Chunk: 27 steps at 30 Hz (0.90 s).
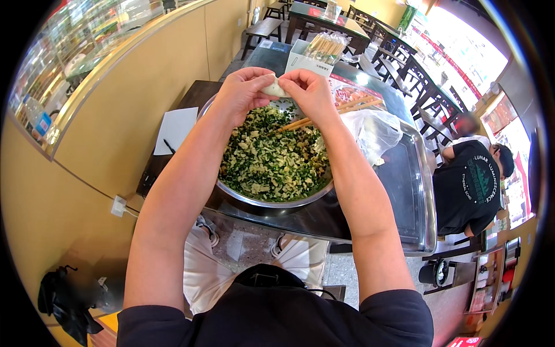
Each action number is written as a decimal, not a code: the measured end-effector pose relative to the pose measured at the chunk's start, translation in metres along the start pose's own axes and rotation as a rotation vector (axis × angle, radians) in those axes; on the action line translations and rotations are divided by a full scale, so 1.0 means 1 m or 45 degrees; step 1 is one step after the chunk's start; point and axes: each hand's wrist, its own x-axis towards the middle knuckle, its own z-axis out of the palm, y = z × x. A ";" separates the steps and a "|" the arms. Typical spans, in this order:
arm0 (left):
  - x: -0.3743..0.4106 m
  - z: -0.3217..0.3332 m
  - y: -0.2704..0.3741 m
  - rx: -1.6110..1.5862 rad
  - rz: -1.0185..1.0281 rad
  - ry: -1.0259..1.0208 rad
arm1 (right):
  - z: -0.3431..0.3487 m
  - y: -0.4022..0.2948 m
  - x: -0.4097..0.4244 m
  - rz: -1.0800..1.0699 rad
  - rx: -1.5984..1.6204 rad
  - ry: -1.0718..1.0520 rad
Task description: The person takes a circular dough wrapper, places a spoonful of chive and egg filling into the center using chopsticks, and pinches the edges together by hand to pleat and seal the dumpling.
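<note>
Both hands hold a small pale piece of folded dough [274, 89] above the far rim of a wide metal bowl [277, 204]. My left hand [245, 89] grips its left end, thumb on top and fingers beneath. The right end is pinched between the thumb and fingers of my right hand [308, 89]. Below them, the bowl is heaped with chopped green and pale yellow filling [273, 156]. A pair of wooden chopsticks [297, 125] rests with its tips in the filling, passing behind my right wrist. Whether the dough contains filling is hidden.
Right of the bowl lies a metal tray [401, 182] with a clear plastic bag [375, 132] at its far end. A box of wrapped chopsticks [310, 60] stands beyond my hands. White paper [175, 130] and a black pen [169, 145] lie left. A person [468, 186] is at far right.
</note>
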 end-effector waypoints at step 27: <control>-0.004 0.004 0.007 0.101 -0.093 -0.021 | 0.001 -0.009 -0.002 -0.033 -0.001 -0.064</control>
